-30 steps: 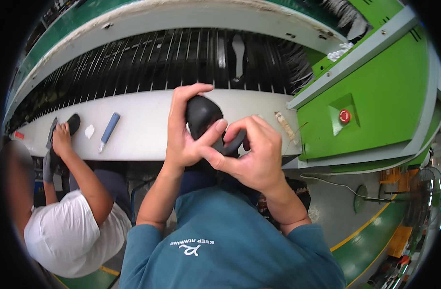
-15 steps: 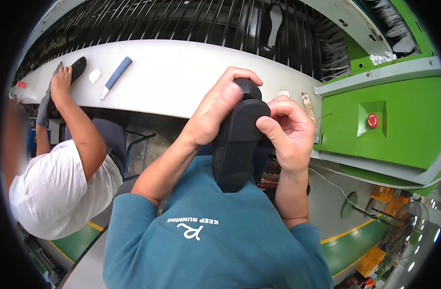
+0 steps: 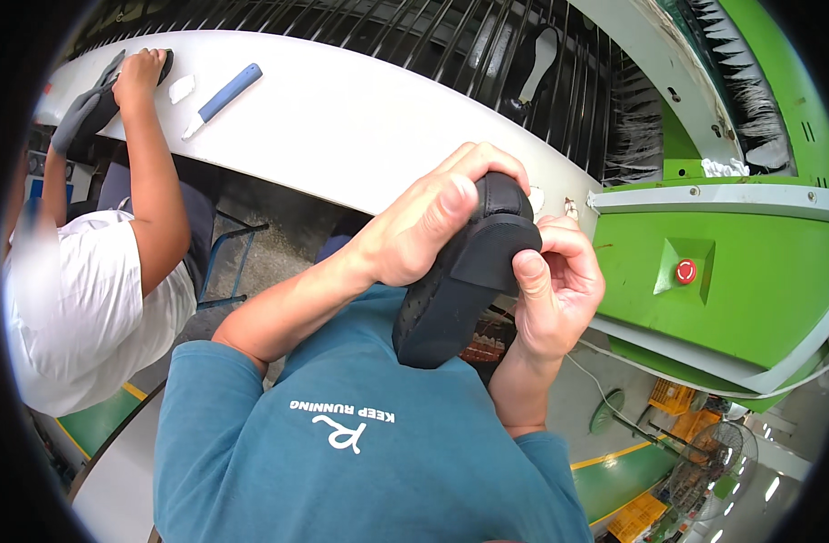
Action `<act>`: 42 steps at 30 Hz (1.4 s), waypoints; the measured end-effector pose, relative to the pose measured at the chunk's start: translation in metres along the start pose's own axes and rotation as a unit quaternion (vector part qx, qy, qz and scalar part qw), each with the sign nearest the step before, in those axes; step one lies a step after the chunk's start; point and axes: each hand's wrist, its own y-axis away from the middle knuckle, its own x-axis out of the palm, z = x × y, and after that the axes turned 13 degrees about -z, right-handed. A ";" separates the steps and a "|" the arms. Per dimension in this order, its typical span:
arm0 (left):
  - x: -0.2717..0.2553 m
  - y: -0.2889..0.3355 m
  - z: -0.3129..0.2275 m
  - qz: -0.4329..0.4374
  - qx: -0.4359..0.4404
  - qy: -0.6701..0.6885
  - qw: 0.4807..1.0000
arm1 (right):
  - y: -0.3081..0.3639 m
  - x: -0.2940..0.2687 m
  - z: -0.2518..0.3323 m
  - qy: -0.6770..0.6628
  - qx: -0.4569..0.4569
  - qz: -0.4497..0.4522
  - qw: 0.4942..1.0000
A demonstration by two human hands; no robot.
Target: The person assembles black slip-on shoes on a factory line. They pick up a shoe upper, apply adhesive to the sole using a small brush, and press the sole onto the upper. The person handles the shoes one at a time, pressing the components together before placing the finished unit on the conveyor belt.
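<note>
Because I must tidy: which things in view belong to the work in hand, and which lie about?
In hand:
black flat-soled shoe
left grip, holding it
right grip, at its edge

Apparently lying about:
slim blue tool with pale tip
irregular white scrap

The shoe sole (image 3: 473,281) looks matt and rubbery, the tabletop (image 3: 342,118) smooth, the shirt (image 3: 270,471) soft cloth.

Blue-hndl tool (image 3: 231,91) nr wht scrap (image 3: 182,88) on bench (image 3: 333,118), red btn (image 3: 686,271) on grn mach. (image 3: 754,294)

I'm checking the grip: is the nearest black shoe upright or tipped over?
Tipped over: the black shoe shows its sole and heel, with the left hand gripping its back.
</note>
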 end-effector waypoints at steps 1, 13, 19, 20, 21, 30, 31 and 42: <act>-0.001 -0.001 -0.001 -0.004 0.006 0.007 1.000 | 0.000 0.000 0.001 -0.001 -0.001 0.000 1.000; -0.003 -0.003 -0.007 0.024 0.053 -0.062 0.996 | 0.001 -0.006 0.001 0.001 -0.020 0.000 1.000; -0.005 0.000 -0.013 0.014 0.019 -0.052 0.998 | 0.002 0.000 0.005 0.002 -0.009 0.006 1.000; -0.005 0.001 -0.015 0.010 0.018 -0.053 0.998 | 0.002 0.001 0.006 0.001 -0.008 0.006 1.000; -0.005 0.002 -0.016 0.005 0.017 -0.053 0.998 | 0.003 0.002 0.007 0.004 -0.007 0.009 1.000; -0.006 -0.003 -0.025 -0.006 0.121 -0.106 0.987 | 0.002 0.006 0.022 0.010 0.005 0.018 1.000; -0.005 -0.006 -0.027 -0.014 0.135 -0.107 0.985 | -0.001 0.006 0.023 0.014 0.002 0.018 1.000; -0.027 -0.038 0.011 -0.174 0.319 -0.140 0.921 | -0.051 0.029 0.005 0.095 -0.085 0.074 0.989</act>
